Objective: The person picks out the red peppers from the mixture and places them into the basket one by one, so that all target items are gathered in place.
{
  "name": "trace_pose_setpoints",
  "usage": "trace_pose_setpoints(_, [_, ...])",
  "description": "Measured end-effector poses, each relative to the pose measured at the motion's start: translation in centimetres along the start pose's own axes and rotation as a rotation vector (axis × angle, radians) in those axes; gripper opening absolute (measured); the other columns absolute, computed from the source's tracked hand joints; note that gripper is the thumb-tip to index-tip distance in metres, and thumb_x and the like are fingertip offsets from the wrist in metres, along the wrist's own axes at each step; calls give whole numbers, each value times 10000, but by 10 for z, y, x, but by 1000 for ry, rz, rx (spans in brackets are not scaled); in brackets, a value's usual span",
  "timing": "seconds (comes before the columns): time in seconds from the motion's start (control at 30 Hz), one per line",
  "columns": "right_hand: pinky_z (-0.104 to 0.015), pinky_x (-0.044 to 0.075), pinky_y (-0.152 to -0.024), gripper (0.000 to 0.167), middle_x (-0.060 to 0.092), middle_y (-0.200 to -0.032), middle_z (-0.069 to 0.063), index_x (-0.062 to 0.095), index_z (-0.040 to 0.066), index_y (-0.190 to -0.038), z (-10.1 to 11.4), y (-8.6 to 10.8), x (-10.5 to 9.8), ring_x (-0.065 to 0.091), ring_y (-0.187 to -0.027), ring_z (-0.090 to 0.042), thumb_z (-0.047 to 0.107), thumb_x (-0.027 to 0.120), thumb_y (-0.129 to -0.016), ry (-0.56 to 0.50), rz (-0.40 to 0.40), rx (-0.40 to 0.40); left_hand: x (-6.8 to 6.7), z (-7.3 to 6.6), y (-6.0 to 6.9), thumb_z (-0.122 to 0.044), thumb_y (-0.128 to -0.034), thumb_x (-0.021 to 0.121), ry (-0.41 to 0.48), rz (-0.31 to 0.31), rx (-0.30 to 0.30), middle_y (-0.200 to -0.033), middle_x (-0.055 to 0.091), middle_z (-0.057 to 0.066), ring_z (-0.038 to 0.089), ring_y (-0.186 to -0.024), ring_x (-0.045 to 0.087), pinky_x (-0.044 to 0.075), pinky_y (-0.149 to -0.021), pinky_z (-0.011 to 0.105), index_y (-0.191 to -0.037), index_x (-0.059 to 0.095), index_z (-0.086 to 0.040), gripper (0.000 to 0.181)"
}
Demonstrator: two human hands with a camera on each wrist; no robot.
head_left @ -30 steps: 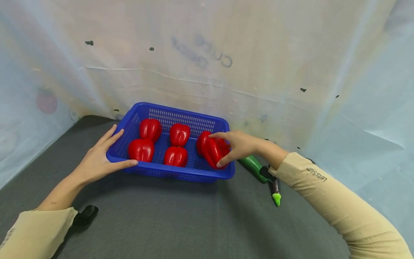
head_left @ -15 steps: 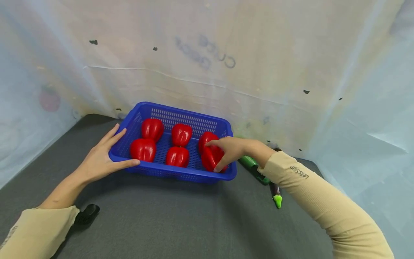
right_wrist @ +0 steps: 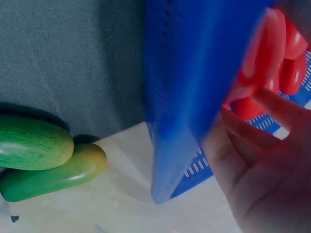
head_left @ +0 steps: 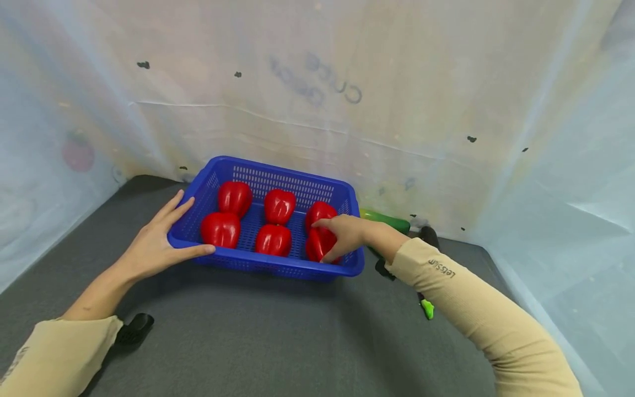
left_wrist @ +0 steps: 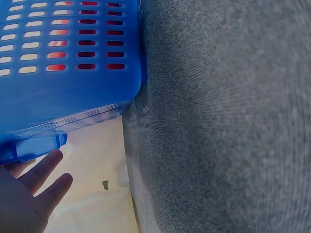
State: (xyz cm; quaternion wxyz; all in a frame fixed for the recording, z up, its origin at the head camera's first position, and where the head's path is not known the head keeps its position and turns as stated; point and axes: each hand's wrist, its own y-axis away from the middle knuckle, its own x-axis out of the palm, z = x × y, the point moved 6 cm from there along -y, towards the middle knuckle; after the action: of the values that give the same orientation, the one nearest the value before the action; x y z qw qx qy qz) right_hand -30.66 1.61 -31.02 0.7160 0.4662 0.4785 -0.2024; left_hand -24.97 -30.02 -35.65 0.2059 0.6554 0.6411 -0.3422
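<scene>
A blue plastic basket [head_left: 292,264] with slotted walls holds several shiny red bell peppers [head_left: 220,230], set out in pairs. At its near left corner my left hand [head_left: 151,245] rests on the rim, fingers spread and straight, with the thumb along the front edge. Those fingers also show beside the blue rim in the left wrist view. Inside the right end, my right hand [head_left: 347,234] holds a red bell pepper [head_left: 317,244] low in the near corner, thumb and fingers around it. Another red pepper [head_left: 319,211] lies just behind. The hand hides part of the held pepper.
Right of the basket lie two green elongated vegetables [right_wrist: 34,143], partly behind the right arm in the head view. An eggplant's bright green stem end [head_left: 428,309] shows beside the sleeve. A pale sheet wall [head_left: 397,110] stands behind the dark grey table [head_left: 248,331].
My right hand has lowered the red bell pepper into the basket's near right corner, and its forearm has shifted left. The left hand stays at the rim. The view has shifted slightly.
</scene>
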Motion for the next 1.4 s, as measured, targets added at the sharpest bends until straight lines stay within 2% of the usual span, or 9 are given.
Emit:
trace_pose_setpoints(0.23, [-437,506,-969,806,534,-1350,-93,333,181,-1494,1,-4,2,494,-1223,-255,366,735,-821,38,-59,5,0,-1,1,-486,-760,751,-1,0,-2,-1620,-44,135,547,-1408,74,226,-940,805,-1551,111,-148,1071])
trace_pose_setpoints(0.47, [-450,463,-1027,772,531,-1393,-91,363,165,-1487,2,-2,0,491,-1262,-263,374,721,-836,46,-79,-9,-1,-1,-1,-486,-762,748,-10,3,-1,-1620,-45,135,551,-1404,78,235,-933,806,-1551,115,-149,1066])
trace_pose_setpoints(0.67, [-455,410,-1081,745,485,-1440,-118,370,120,-1480,-1,5,-4,458,-1315,-283,380,695,-861,22,-123,-67,-1,-1,-1,-492,-765,741,-22,8,-3,-1619,-53,136,548,-1408,67,234,-929,808,-1551,106,-148,1067])
trace_pose_setpoints(0.77, [-475,388,-1094,726,452,-1466,-131,381,103,-1473,-4,11,-7,420,-1351,-306,390,676,-874,-11,-168,-113,-1,0,-1,-505,-766,734,-31,10,-6,-1619,-58,131,547,-1408,65,232,-926,810,-1552,98,-157,1068])
trace_pose_setpoints(1.0, [-445,532,-924,703,436,-1446,-176,401,96,-1461,-18,27,-8,607,-1124,-348,374,679,-878,-246,-301,-198,-3,-1,-1,-532,-768,720,-63,20,-1,-1620,-71,116,545,-1410,64,217,-928,814,-1552,93,-164,1070])
trace_pose_setpoints(1.1, [-455,537,-916,683,440,-1427,-191,413,92,-1452,-22,32,-7,612,-1124,-366,339,688,-878,-308,-366,-253,-4,-2,-1,-546,-769,713,-79,21,-5,-1619,-79,114,545,-1410,59,207,-931,815,-1552,90,-161,1072])
trace_pose_setpoints(1.23, [-442,541,-912,651,463,-1418,-159,447,112,-1433,-26,38,-6,604,-1147,-351,317,703,-870,-328,-465,-295,-5,-3,-1,-562,-772,699,-105,33,-5,-1616,-80,126,541,-1411,58,203,-936,814,-1551,93,-148,1069])
trace_pose_setpoints(1.4, [-431,535,-925,626,453,-1444,-105,481,143,-1411,-31,45,-2,592,-1162,-328,321,714,-859,-355,-550,-285,-6,-3,-1,-582,-774,684,-148,51,4,-1614,-75,141,537,-1410,74,201,-942,811,-1550,100,-138,1068])
